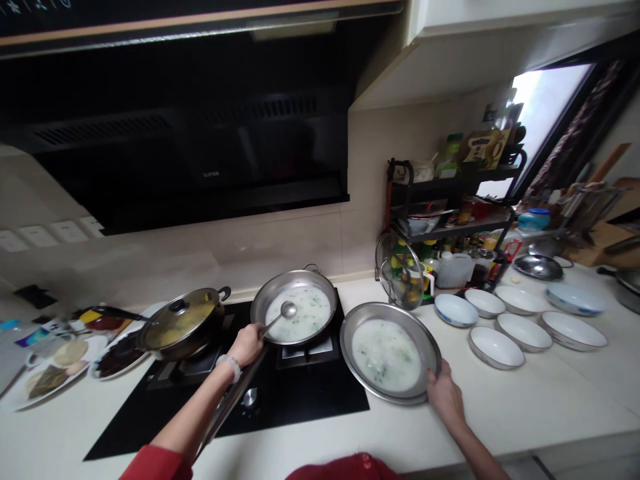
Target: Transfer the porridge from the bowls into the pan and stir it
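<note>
My left hand (247, 343) is closed on the handle of a metal ladle (286, 311), whose bowl hangs just above the white soup in a steel wok (294, 305) on the black hob (300, 387). My right hand (443, 393) grips the near right rim of a wide steel basin (390, 352) that holds white soup with green bits. The basin rests on the pale counter just right of the hob.
A lidded pan (183, 325) sits on the left burner, with plates of food (47, 373) beside it. Several empty white bowls (520, 323) stand on the counter at right. A glass lid (400, 272) leans against a black spice rack (450, 220).
</note>
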### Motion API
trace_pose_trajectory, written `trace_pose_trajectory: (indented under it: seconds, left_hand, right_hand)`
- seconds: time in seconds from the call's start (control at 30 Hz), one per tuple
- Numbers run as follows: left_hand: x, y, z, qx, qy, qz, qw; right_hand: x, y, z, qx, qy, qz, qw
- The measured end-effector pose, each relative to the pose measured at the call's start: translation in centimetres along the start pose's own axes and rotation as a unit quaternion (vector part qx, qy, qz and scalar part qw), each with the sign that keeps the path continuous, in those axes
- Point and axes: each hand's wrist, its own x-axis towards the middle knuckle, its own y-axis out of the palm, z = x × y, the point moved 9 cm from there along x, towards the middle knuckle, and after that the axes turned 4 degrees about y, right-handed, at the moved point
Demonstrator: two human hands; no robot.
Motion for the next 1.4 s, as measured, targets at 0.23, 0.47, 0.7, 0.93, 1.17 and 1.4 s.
trace_pose_trajectory:
  seconds: [0.23,0.47,0.7,0.93,1.17,1.4]
  left_hand:
    - [-0.6,3.2,1.9,-0.195,-0.106,0.064,0.973]
    - [-1.0,4.2,2.0,-0.415,-0.191,0.101,0.884]
    - [-1.1,4.5,1.2,-0.496,-0.199,0.125,0.836]
    - [-1.3,4.6,0.5,-0.508,-0.205,0.135,0.826]
    - [-1.8,4.6,-0.4,-0.514,-0.204,0.141,0.821]
    - [-2.4,3.7,-3.4,-0.516,-0.179,0.163,0.821]
  right_hand:
    - [0.1,0.1,-0.2,-0.014,0.000,0.000,1.000]
    - [-0.1,-0.2,0.1,-0.015,0.001,-0.005,1.000]
    - [-0.1,-0.2,0.1,-0.012,0.000,-0.008,1.000]
    - [-0.1,-0.2,0.0,-0.007,0.002,-0.002,1.000]
    - [-0.2,-0.3,0.0,-0.013,0.003,-0.003,1.000]
    - [-0.2,-0.4,0.2,-0.020,-0.004,-0.007,1.000]
